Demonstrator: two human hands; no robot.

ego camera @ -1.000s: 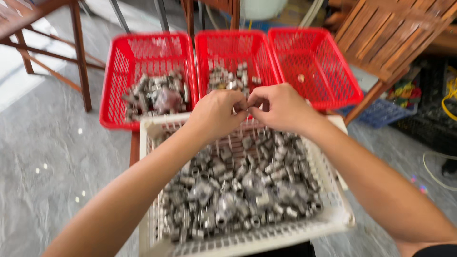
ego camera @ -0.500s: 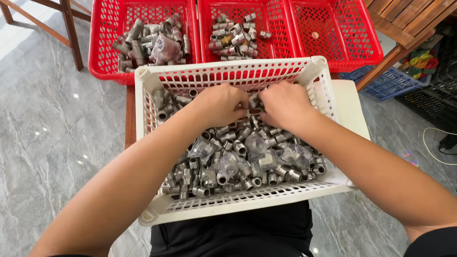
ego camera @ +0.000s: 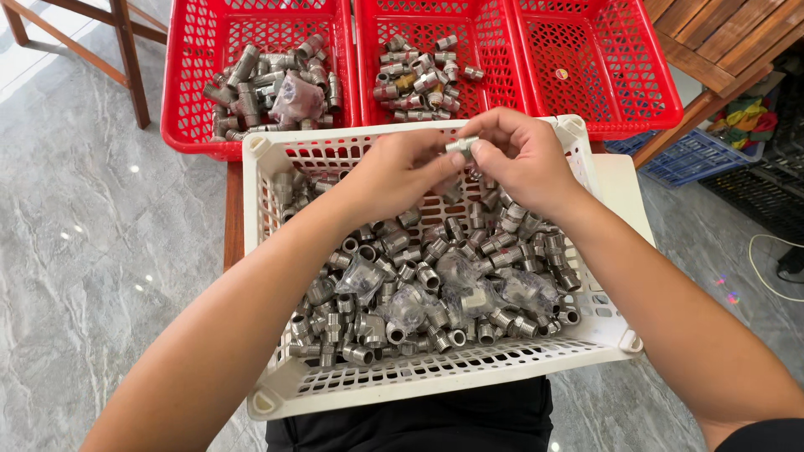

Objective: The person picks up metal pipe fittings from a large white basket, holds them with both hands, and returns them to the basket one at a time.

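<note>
Above white crate (ego camera: 435,381) | left hand (ego camera: 400,172) — right hand (ego camera: 523,159) | both grips pinching metal fitting (ego camera: 462,148)

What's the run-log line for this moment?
left hand: on fitting | right hand: on fitting | over white crate of fittings | three red baskets behind

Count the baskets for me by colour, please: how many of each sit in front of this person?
Red baskets: 3
White basket: 1
Blue basket, partly hidden at the right: 1
Total: 5
</note>
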